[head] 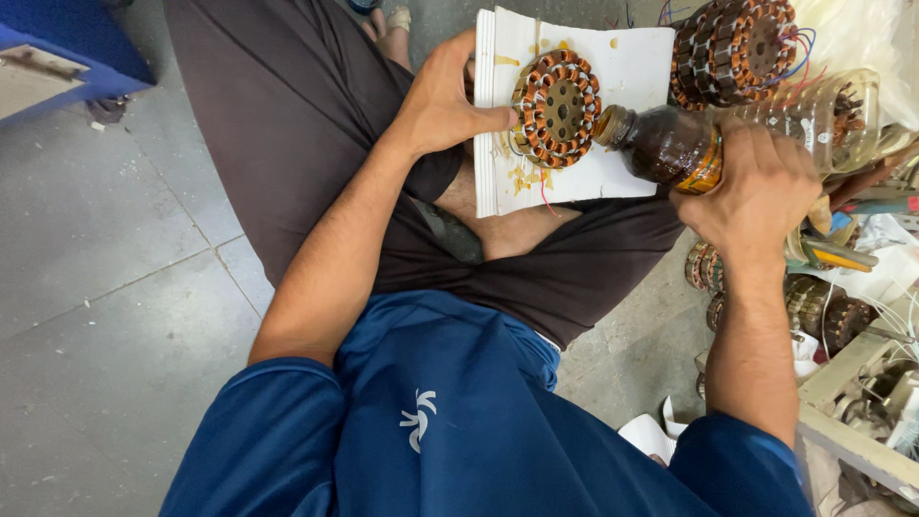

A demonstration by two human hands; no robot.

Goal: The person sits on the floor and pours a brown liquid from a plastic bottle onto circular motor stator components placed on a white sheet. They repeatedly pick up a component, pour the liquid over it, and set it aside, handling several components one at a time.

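1. Keep the copper-wound stator (556,107) flat near the middle of the white board (632,57) on your lap.
2. Your left hand (445,96) pinches its rim; hold firm.
3. Your right hand (756,191) is clamped round the brown bottle (661,144); tilt slowly, neck at the windings, so drips stay off the board's near edge.

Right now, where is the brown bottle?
In the head view, upper right: the right hand tips the brown bottle, its mouth touching the copper-wound stator on the white pad.
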